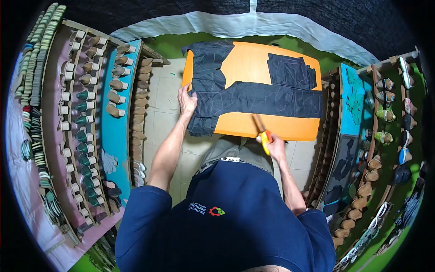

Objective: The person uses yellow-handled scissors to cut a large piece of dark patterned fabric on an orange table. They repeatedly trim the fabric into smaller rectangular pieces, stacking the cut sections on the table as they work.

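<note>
A pair of scissors [265, 141] with yellow and orange handles is gripped in my right hand [274, 148]. The blades point away from me over the near edge of an orange board [240, 124], apart from the cloth. Dark cloth [253, 97] with faint chalk-like outlines lies across the board and hangs over its left side. At that left edge my left hand [187, 102] holds the cloth, fingers bent at the rim and thumb on top. A separate folded or stacked dark piece [292, 72] rests on the board's far right part.
Left of me, racks [102, 43] carry rows of shoes and shoe lasts. More shoes and lasts [362, 195] line the right side, beside a turquoise panel [350, 97] with green scraps. A white-edged dark curtain [253, 25] hangs behind the board. Pale tiles [163, 122] cover the floor.
</note>
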Demonstrator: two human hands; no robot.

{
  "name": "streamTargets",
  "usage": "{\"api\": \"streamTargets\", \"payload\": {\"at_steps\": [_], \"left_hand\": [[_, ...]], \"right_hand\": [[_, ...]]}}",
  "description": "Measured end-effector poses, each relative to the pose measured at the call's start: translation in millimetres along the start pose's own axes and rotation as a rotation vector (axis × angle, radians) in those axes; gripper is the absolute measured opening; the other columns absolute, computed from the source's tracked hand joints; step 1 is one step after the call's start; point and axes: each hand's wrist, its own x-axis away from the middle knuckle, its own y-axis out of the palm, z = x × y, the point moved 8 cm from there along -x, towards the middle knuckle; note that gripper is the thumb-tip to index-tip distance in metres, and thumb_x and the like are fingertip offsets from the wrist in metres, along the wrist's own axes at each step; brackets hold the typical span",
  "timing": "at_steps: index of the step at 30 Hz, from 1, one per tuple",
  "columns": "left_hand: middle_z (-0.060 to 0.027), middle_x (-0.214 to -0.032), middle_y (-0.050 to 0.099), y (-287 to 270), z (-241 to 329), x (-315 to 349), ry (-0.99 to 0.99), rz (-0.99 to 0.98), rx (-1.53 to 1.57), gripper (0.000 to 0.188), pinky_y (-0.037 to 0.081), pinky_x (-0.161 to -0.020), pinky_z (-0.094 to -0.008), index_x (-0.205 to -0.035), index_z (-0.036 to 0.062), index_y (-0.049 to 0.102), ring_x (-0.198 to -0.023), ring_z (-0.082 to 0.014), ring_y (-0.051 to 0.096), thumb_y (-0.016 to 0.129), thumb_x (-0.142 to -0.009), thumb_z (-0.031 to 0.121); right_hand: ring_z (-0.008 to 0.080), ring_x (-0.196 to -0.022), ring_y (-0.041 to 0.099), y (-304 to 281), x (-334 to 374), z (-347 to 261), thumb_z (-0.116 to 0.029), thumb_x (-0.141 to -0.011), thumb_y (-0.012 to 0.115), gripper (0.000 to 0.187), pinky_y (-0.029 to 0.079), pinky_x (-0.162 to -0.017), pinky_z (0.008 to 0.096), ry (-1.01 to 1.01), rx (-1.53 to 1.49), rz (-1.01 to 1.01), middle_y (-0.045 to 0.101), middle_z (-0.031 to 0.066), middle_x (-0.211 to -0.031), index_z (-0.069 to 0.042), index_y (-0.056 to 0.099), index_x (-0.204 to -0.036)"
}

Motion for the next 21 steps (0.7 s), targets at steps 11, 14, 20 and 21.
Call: {"api": "streamTargets", "payload": {"at_steps": [11,14,20,21], "left_hand": [[-0.014,-0.134,0.055,75,34,165,-1.135,-0.455,1.252,0.053,0.051,-0.101,-0.0454,-0.144,0.0129,0.05,-0.12,-0.0301,0.06,0.066,-0.093,0.014],[-0.0152,-0.145,0.047,80,43,153,-1.064,-0.376,1.344,0.062,0.047,-0.107,-0.0471,-0.149,0.0154,0.045,-0.131,-0.0327,0.051,0.069,-0.092,0.015],[-0.0103,-0.117,0.069,88,25,123,-0.956,-0.1,1.288,0.047,0.052,-0.097,-0.0372,-0.137,0.0009,0.057,-0.1,-0.0184,0.068,0.066,-0.091,-0.001],[-0.0112,-0.117,0.069,88,26,120,-0.946,-0.117,1.258,0.048,0.053,-0.097,-0.0367,-0.137,-0.0001,0.056,-0.1,-0.0189,0.068,0.066,-0.09,-0.002]], "right_hand": [[0.0211,-0.064,0.064,103,2,-47,-0.073,-0.082,0.066,0.072,0.054,-0.062,0.0373,0.221,0.079,-0.397,0.065,0.0101,-0.068,-0.001,0.068,-0.085],[0.0083,-0.049,0.052,116,11,-58,-0.073,-0.079,0.07,0.065,0.047,-0.046,0.0242,0.371,-0.322,-0.439,0.052,-0.0021,-0.06,-0.009,0.061,-0.078],[0.0131,-0.053,0.054,122,21,-78,-0.084,-0.081,0.054,0.084,0.052,-0.053,0.0281,0.417,-0.367,-0.497,0.052,0.0016,-0.066,-0.001,0.06,-0.093],[0.0144,-0.054,0.055,128,23,-80,-0.087,-0.081,0.049,0.089,0.053,-0.055,0.0291,0.417,-0.386,-0.519,0.053,0.0029,-0.067,0.001,0.059,-0.097]]}}
